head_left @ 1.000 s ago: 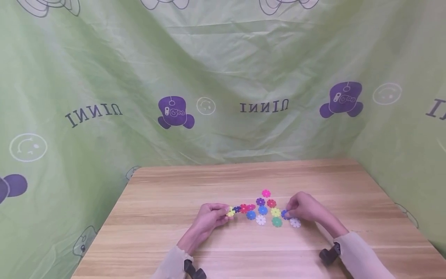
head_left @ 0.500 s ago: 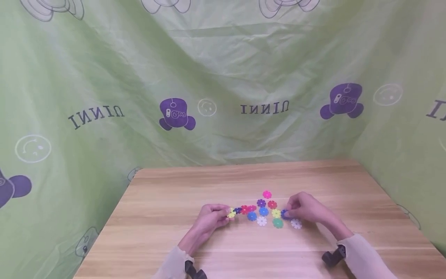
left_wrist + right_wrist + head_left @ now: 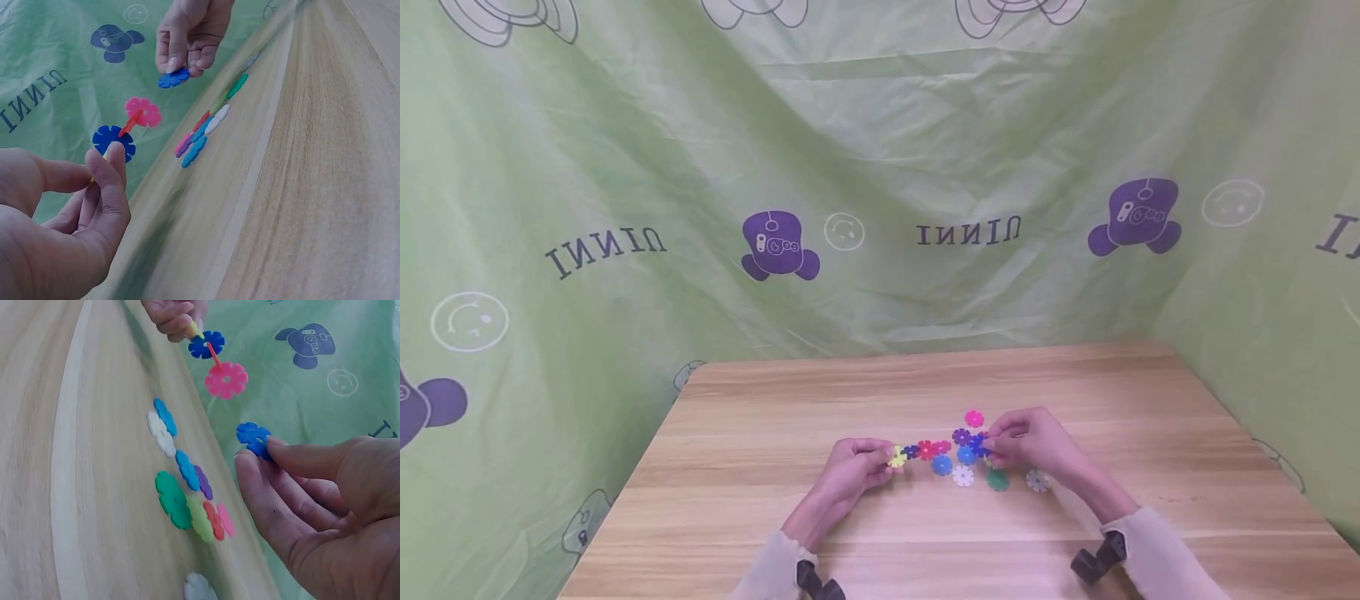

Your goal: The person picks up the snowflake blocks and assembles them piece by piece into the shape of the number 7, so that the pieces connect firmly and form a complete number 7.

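Observation:
My left hand [image 3: 853, 468] pinches the yellow end of a short chain of notched flower-shaped plastic discs. Joined on from that yellow disc [image 3: 896, 457] are a dark blue disc [image 3: 112, 142], a red disc [image 3: 130, 123] set edge-on, and a pink disc [image 3: 145, 112] at the free end. Between thumb and fingers, my right hand [image 3: 1037, 442] holds a single blue disc [image 3: 253, 439], raised above the table to the right of the chain. In the left wrist view, the fingers cover most of the yellow disc.
Several loose discs lie flat on the wooden table [image 3: 760, 517] beneath and between the hands, among them a green disc [image 3: 173, 500], a white disc [image 3: 963, 476] and a pink disc [image 3: 974, 418]. A green printed curtain [image 3: 880, 150] hangs behind the table.
My right hand has lifted the blue disc off the table and carried it left, toward the chain. The left hand stays in place with the chain.

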A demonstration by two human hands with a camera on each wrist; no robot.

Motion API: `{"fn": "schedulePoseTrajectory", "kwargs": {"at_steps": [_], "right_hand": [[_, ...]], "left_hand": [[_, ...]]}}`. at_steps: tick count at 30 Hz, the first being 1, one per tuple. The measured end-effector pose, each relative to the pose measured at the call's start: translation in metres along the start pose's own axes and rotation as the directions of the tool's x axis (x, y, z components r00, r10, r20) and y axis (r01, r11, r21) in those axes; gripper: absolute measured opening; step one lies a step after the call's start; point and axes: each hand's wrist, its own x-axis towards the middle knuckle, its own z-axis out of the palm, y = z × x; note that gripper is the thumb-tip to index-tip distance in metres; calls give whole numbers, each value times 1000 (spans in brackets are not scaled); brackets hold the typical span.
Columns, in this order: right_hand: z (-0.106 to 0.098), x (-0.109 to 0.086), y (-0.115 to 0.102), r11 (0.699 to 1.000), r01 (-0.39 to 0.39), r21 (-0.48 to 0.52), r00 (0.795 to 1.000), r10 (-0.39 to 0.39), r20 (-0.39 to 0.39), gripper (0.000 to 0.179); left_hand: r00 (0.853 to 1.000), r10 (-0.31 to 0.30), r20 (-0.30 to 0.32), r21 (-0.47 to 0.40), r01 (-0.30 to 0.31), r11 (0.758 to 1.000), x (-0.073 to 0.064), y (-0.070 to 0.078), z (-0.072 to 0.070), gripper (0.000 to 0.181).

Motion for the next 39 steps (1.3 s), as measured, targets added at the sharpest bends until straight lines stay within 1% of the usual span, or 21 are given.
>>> {"fn": "schedulePoseTrajectory", "kwargs": {"at_steps": [6,14,20,23,30,35,39], "right_hand": [[6,5,0,996,-29,79,1000,28,6,35],[13,11,-1,984,-42,175,999,35,41,39],[16,15,0,977,-55,204,997,43,63,39],[16,16,-1,976,-61,207,997,48,64,39],[19,16,-3,974,-67,217,996,52,76,37],[22,18,0,969,-68,237,996,53,68,33],[26,18,1,969,-70,236,996,57,63,31]], "left_hand": [[1000,9,7,-3,-9,1000,-1,-1,-1,28],[1000,4,11,-2,-4,1000,0,0,0,27],[1000,3,15,-4,-3,1000,0,0,1,29],[1000,12,15,4,-12,1000,1,-1,1,29],[1000,12,15,14,-13,1000,3,-2,3,28],[1000,22,9,26,-22,999,1,0,6,28],[1000,23,-1,18,-23,1000,-1,1,7,28]]}}
